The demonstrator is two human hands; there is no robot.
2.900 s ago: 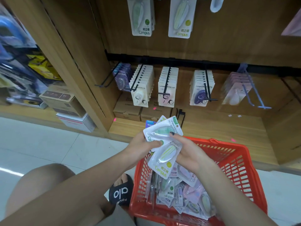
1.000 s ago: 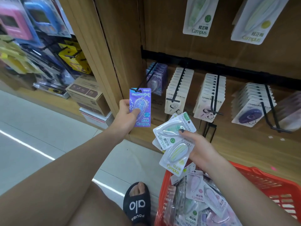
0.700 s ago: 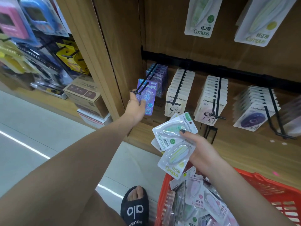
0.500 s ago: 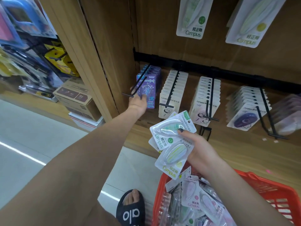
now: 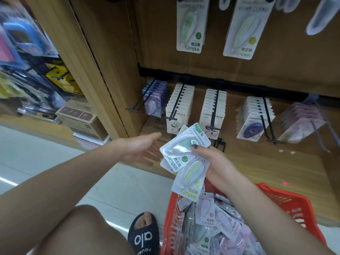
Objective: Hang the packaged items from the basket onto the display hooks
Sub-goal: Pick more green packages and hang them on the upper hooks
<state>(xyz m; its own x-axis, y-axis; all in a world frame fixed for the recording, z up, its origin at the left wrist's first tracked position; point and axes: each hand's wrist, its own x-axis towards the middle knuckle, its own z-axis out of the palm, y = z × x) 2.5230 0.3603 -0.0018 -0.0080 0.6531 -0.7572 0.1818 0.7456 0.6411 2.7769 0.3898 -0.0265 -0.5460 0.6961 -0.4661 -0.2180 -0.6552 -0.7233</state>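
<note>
between hangs rn: left hand (image 5: 141, 150) empty, fingers spread loose; right hand (image 5: 214, 163) pinching fan of Campus correction-tape packs (image 5: 185, 159). next: pass one left, match green hook at 12 o'clock (image 5: 191, 24).

My black slide sandal (image 5: 143, 234) sat on the pale floor tiles (image 5: 46, 159). Cardboard boxes (image 5: 81, 116) lay stacked at the neighbouring shelf.
</note>
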